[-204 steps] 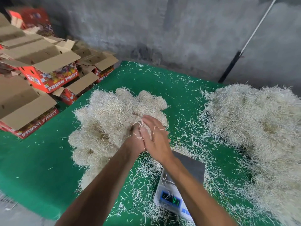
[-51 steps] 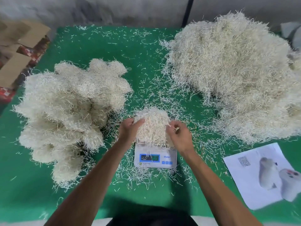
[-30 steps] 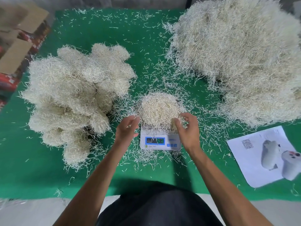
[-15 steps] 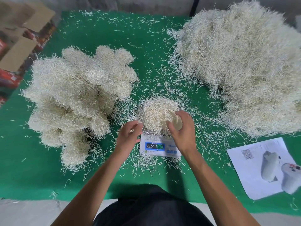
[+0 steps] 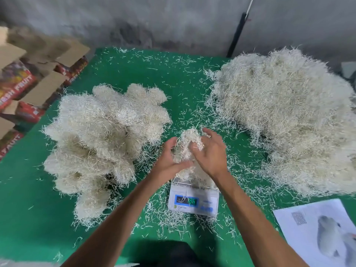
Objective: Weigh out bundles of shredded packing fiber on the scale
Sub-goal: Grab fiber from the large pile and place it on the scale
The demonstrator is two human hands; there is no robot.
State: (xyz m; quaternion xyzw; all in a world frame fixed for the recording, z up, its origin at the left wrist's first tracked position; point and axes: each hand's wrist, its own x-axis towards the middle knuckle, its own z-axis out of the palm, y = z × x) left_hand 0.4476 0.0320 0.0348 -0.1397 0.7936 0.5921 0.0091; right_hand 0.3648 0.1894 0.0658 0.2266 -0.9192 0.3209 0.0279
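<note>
Lying bare, green table [image 5: 134, 78] is running along the far edge. Left hand [image 5: 169, 158] and right hand [image 5: 210, 153] are cupping, fingers curled, a fiber bundle [image 5: 187, 143] above the scale [image 5: 193, 201] near the front edge.

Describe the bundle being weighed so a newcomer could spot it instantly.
On the green table, between two big fiber heaps, sits a white scale. The small fiber bundle rises from it, cupped by the left hand and right hand; it alone is held.
</note>
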